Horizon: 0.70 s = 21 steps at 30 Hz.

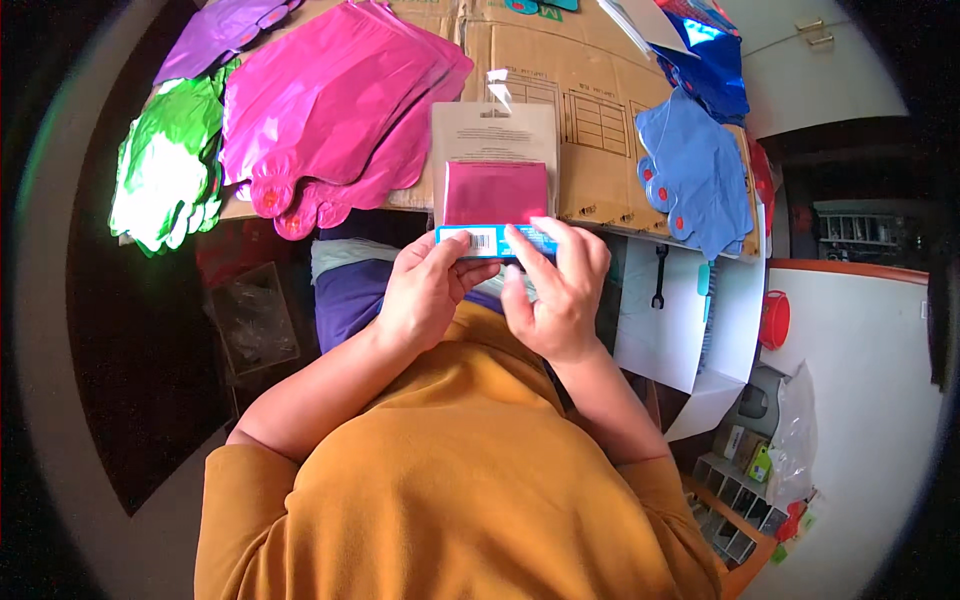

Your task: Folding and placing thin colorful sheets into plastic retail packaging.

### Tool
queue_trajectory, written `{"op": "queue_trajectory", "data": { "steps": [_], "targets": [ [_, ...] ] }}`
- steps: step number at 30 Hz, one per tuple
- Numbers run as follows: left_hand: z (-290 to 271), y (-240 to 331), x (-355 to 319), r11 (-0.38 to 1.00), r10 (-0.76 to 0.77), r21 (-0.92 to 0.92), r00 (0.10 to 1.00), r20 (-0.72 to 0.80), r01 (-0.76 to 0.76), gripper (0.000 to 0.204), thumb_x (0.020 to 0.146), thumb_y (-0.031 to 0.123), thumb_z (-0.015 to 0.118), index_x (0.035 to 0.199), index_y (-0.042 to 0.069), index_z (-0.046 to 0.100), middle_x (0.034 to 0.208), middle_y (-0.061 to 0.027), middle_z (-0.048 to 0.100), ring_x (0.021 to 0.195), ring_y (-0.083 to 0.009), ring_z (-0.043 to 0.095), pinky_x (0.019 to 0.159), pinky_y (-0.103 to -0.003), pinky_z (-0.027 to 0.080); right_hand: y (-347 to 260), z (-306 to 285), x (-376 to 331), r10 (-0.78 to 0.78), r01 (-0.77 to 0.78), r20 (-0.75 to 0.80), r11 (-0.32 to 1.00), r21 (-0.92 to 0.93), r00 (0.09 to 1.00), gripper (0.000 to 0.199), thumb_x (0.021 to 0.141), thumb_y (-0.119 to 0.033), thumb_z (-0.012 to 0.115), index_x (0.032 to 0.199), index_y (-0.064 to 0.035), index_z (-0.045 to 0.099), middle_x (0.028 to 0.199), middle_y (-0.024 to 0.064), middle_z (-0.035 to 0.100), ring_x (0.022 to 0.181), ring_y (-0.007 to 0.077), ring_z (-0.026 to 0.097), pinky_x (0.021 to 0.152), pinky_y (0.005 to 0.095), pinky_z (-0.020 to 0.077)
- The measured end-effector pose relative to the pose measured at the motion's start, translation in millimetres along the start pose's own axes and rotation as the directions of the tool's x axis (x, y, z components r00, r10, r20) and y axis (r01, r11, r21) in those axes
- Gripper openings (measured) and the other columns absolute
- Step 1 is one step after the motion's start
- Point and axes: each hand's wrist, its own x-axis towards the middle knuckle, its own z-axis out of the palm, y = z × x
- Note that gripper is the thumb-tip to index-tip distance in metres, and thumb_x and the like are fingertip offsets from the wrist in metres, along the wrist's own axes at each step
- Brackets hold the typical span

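A flat hanging package [496, 142] with a pale, printed upper part stands in front of me at the cardboard's near edge. Through it shows a folded pink sheet [496, 192], and a blue strip [462, 241] with a white barcode patch runs along its near end. My left hand [428, 282] grips the strip's left end, thumb on top and fingers curled below. On the strip's right part rest the stretched fingertips of my right hand [562, 285]; its thumb, slightly blurred, hangs apart from the package.
Large shiny pink foil pieces [330, 95] lie on the cardboard [600, 150] to the left, beside green [165, 165] and purple [215, 40] ones. Blue foil pieces [695, 165] lie at the right. Below them is a white panel [650, 320] with a dark wrench-shaped tool [660, 277].
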Motion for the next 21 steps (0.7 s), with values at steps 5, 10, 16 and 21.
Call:
{"op": "queue_trajectory", "data": {
  "steps": [5, 10, 16, 21],
  "targets": [
    [5.7, -2.9, -4.1, 0.992, 0.047, 0.118, 0.998, -0.049, -0.041, 0.017, 0.099, 0.015, 0.054, 0.108, 0.001, 0.059, 0.101, -0.0114, 0.068, 0.091, -0.0211, 0.068, 0.08, -0.034, 0.057, -7.7, 4.6, -10.2, 0.482, -0.445, -0.03, 0.83, 0.337, 0.876, 0.035, 0.083, -0.009, 0.068, 0.115, -0.0012, 0.056, 0.11, 0.0136, 0.055, 0.095, 0.0266, 0.055, 0.08, 0.0337, 0.045],
    [9.6, -4.7, -6.3, 0.969, 0.085, 0.241, 0.991, -0.107, -0.058, 0.018, 0.099, 0.016, 0.056, 0.108, 0.002, 0.059, 0.099, -0.0112, 0.069, 0.087, -0.0213, 0.069, 0.077, -0.033, 0.057, 2.6, 9.2, -19.0, 0.611, -0.626, 0.681, -0.358, 0.693, 0.404, 0.024, 0.09, -0.013, 0.065, 0.109, -0.0014, 0.057, 0.086, 0.0061, 0.064, 0.063, 0.0129, 0.062, 0.055, 0.0247, 0.0474],
    [13.1, 1.1, -6.5, 0.952, 0.099, 0.302, 0.979, -0.176, -0.042, 0.02, 0.098, 0.021, 0.059, 0.105, 0.002, 0.06, 0.095, -0.0114, 0.07, 0.082, -0.0206, 0.071, 0.073, -0.031, 0.057, 1.4, 14.7, -12.9, 0.553, -0.628, 0.777, -0.499, 0.598, 0.3, 0.019, 0.091, -0.021, 0.065, 0.099, -0.0039, 0.064, 0.079, 0.0078, 0.069, 0.06, 0.0125, 0.063, 0.053, 0.0244, 0.0475],
    [13.7, 6.0, -3.6, 0.934, 0.105, 0.356, 0.97, -0.219, -0.021, 0.022, 0.098, 0.024, 0.06, 0.101, 0.002, 0.062, 0.089, -0.0118, 0.07, 0.078, -0.0192, 0.071, 0.069, -0.029, 0.057, 5.5, 19.8, -11.5, 0.531, -0.644, 0.798, -0.512, 0.569, 0.284, 0.02, 0.091, -0.024, 0.066, 0.098, -0.0046, 0.066, 0.079, 0.0093, 0.07, 0.062, 0.0138, 0.065, 0.055, 0.0248, 0.049]
  ]
}}
